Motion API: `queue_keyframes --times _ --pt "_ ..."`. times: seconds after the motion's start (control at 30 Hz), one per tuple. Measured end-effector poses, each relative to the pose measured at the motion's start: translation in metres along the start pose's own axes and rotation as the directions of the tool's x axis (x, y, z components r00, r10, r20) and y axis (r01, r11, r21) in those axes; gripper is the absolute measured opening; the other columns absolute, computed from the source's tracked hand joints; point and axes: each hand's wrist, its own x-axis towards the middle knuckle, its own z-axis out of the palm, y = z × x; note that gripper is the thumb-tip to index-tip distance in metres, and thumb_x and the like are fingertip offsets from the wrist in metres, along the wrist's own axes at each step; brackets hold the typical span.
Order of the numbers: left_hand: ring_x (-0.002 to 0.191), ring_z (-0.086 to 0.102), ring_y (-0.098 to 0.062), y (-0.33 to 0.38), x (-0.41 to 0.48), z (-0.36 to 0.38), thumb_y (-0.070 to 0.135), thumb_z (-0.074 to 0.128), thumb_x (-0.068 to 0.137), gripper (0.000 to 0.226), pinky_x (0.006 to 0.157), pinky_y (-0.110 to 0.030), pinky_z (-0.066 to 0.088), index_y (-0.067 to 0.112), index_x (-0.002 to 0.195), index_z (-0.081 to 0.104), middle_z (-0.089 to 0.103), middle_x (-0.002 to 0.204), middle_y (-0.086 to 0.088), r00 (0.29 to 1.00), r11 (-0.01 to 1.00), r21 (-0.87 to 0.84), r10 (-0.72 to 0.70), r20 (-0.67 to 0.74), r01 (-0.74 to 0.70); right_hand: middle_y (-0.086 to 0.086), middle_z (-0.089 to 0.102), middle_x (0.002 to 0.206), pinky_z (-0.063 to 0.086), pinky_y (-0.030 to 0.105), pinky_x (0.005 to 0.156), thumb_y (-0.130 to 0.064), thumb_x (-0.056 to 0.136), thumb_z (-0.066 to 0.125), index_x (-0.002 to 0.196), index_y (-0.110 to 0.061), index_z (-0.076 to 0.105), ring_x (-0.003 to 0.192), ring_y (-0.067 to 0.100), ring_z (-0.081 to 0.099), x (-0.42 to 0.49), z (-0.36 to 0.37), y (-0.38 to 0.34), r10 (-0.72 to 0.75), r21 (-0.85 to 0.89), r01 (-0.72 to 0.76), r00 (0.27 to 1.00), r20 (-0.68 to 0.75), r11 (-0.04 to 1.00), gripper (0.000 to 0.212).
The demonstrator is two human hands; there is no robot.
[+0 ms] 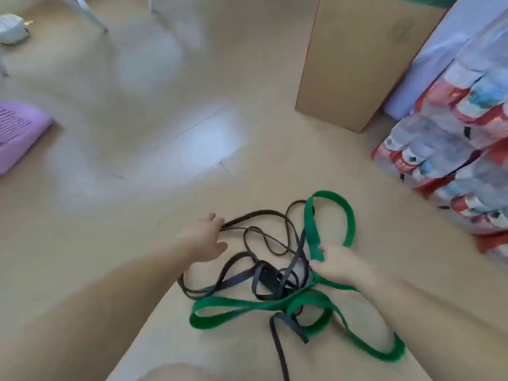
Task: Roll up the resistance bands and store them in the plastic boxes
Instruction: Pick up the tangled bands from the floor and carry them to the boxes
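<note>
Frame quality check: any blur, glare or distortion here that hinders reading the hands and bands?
Head view: soft all over, likely motion blur; a glare patch whitens the floor at centre; wide-angle bending leans the cardboard box; left hand, right hand, green band and dark bands are fuzzy-edged but readable.

"What colours are the bands?"

"At the right hand (pixel 336 266), a bright green band (pixel 312 229). At the left hand (pixel 204 237), a dark band (pixel 268 276), black shading to navy."

"And under them?"

"A pale beige floor (pixel 137 215), with a whitish glare patch beyond the left hand."

"Further off?"

"Beyond the right hand, a plain brown cardboard box (pixel 357 64). Right of it, a patterned cloth (pixel 453 160) in red, white, blue and grey patches, and a pale lilac-blue sheet (pixel 439 50). Far left of the left hand, a purple thing (pixel 19 133) with darker lines."
</note>
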Motion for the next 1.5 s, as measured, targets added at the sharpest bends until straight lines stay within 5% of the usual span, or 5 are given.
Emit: queue_keyframes --times 0.3,0.8,1.0,1.27,1.5 --pt "0.137 0.039 -0.036 -0.018 0.033 0.066 0.072 0.052 0.09 0.082 0.111 -0.048 0.039 0.024 0.153 0.034 0.054 0.144 -0.009 0.996 0.979 -0.191 -0.074 -0.04 0.065 0.003 0.019 0.17 0.017 0.053 0.127 -0.09 0.059 0.062 0.163 -0.026 0.011 0.157 0.028 0.017 0.003 0.059 0.03 0.098 0.05 -0.094 0.992 -0.085 0.994 0.133" --pt "0.128 0.051 -0.025 0.057 -0.028 0.119 0.077 0.078 0.056 0.118 0.097 -0.043 0.053 0.02 0.147 0.032 0.051 0.135 0.0 0.997 1.0 -0.008 0.014 0.07 -0.013 0.004 0.043 0.13 0.04 0.039 0.105 -0.08 0.059 0.071 0.131 -0.014 0.046 0.128 0.026 0.039 -0.004 0.075 0.028 -0.088 -0.53 0.125 0.992 0.094 0.839 0.101" --pt "0.095 0.068 -0.025 0.063 -0.026 0.125 0.055 0.068 0.077 0.044 0.081 -0.036 0.058 0.029 0.109 0.053 0.068 0.1 0.005 0.992 0.966 -0.244 -0.109 -0.057 0.092 0.0 0.05 0.098 0.05 0.036 0.074 -0.054 0.085 0.053 0.076 -0.023 0.045 0.096 0.024 0.055 0.005 0.075 0.013 -0.027 -0.191 0.02 0.999 -0.03 0.981 0.033" --pt "0.099 0.067 -0.022 0.085 -0.039 0.138 0.03 0.057 0.095 0.033 0.09 -0.04 0.057 0.025 0.127 0.05 0.069 0.109 0.0 0.997 0.822 -0.568 -0.068 -0.041 0.033 0.008 0.067 0.105 0.05 0.036 0.079 -0.034 0.072 0.061 0.11 -0.017 0.061 0.091 0.028 0.063 -0.006 0.069 0.001 0.097 0.552 -0.254 0.95 0.297 0.794 0.041" --pt "0.107 0.068 -0.024 0.099 -0.047 0.125 0.024 0.046 0.099 0.034 0.091 -0.047 0.061 0.015 0.13 0.059 0.068 0.129 -0.017 0.951 0.166 -0.936 -0.03 0.308 0.309 0.013 0.077 0.112 0.055 0.051 0.099 -0.036 0.073 0.059 0.118 -0.018 0.072 0.111 0.035 0.07 -0.006 0.071 0.004 -0.019 0.682 -0.289 0.914 0.405 0.671 0.05"
